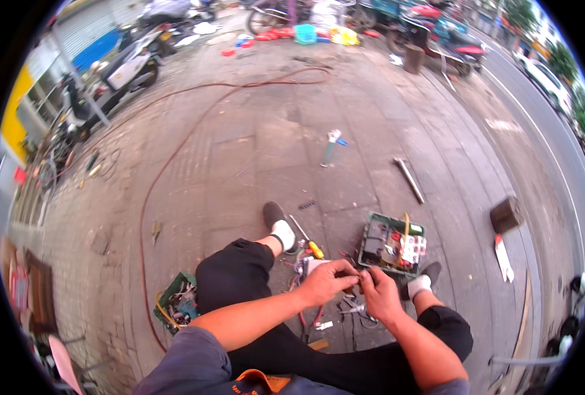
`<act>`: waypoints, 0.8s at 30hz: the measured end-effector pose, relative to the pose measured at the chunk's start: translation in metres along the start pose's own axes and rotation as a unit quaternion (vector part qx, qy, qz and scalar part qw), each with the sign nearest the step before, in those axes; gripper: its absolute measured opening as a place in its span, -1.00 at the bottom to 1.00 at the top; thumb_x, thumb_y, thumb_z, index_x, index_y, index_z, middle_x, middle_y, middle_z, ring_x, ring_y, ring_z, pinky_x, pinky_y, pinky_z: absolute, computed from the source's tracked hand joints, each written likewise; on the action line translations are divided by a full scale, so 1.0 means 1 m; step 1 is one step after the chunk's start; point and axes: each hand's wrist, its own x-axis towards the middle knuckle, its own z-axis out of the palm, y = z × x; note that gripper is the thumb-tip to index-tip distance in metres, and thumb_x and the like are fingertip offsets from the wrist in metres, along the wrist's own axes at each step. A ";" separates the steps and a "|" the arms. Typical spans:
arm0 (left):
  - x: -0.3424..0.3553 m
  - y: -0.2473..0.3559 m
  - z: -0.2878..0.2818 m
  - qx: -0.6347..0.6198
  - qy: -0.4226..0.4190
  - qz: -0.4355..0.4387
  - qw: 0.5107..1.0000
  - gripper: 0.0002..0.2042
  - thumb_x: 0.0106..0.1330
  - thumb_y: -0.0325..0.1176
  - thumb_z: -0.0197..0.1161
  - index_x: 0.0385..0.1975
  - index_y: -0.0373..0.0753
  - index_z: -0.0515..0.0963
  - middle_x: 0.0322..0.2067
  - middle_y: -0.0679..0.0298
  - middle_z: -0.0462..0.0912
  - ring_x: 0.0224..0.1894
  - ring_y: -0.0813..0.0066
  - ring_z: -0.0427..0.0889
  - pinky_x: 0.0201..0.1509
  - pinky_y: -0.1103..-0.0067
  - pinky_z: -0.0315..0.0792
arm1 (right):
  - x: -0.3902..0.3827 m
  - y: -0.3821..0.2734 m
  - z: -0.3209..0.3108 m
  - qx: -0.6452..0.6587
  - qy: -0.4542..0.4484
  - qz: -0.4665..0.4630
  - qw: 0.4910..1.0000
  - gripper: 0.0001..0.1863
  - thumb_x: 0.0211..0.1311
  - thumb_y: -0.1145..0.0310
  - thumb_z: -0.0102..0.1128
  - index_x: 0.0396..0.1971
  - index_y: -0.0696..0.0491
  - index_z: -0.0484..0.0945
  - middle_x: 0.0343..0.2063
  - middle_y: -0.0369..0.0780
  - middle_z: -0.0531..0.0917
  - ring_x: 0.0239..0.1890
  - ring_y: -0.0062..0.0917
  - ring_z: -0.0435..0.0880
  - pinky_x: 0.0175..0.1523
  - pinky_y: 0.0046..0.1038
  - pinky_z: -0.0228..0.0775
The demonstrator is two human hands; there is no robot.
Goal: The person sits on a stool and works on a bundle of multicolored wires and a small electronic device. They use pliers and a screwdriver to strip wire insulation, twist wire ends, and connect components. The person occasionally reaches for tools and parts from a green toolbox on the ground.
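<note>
In front of my knees, my left hand (329, 281) and my right hand (381, 295) meet, fingers pinched together. Whatever small thing they pinch is mostly covered by the fingertips, and I cannot make out its kind. Below and around them lie thin wires (302, 318), pliers-like tools (353, 308) and a small white piece (324, 325). A screwdriver with a yellow handle (315, 249) rests on the paving just beyond my left hand. Past my right hand stands a green crate (373, 227) with small parts and a yellow handle.
By my left leg sits a second green crate (161, 296) of tools. A long brown hose (149, 204) loops over the paving. Farther off lie a metal tube (409, 180) and a green-handled tool (330, 150). A wooden block (506, 215) stands at right; scooters (124, 72) are parked beyond.
</note>
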 end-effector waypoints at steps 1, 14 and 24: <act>0.000 -0.003 0.002 0.028 0.018 -0.003 0.999 -0.89 0.46 -0.46 0.31 -0.11 -0.33 0.62 -0.30 0.29 0.70 -0.24 0.58 0.69 -0.13 0.56 0.57 | 0.001 0.002 0.000 -0.010 -0.006 0.012 1.000 -0.69 0.56 0.24 0.15 -0.35 0.17 0.54 -0.62 -0.17 0.55 -0.54 -0.54 0.46 -0.37 -0.33 0.37; 0.006 -0.009 0.017 0.126 0.085 0.026 0.988 -0.93 0.46 -0.52 0.29 -0.16 -0.37 0.58 -0.27 0.23 0.70 -0.26 0.53 0.72 -0.15 0.56 0.62 | 0.003 0.016 -0.002 0.094 -0.059 -0.039 0.993 -0.55 0.64 0.08 0.00 -0.26 0.19 0.61 -0.52 -0.37 0.56 -0.47 -0.73 0.44 -0.35 -0.52 0.33; 0.003 -0.023 0.008 0.070 0.097 0.042 0.992 -0.93 0.52 -0.47 0.25 -0.11 -0.31 0.56 -0.21 0.32 0.65 -0.23 0.65 0.63 -0.15 0.65 0.55 | 0.003 -0.002 -0.011 -0.008 -0.053 -0.006 0.999 -0.63 0.50 0.12 0.11 -0.23 0.20 0.57 -0.36 -0.06 0.74 -0.29 -0.32 0.76 -0.16 -0.27 0.54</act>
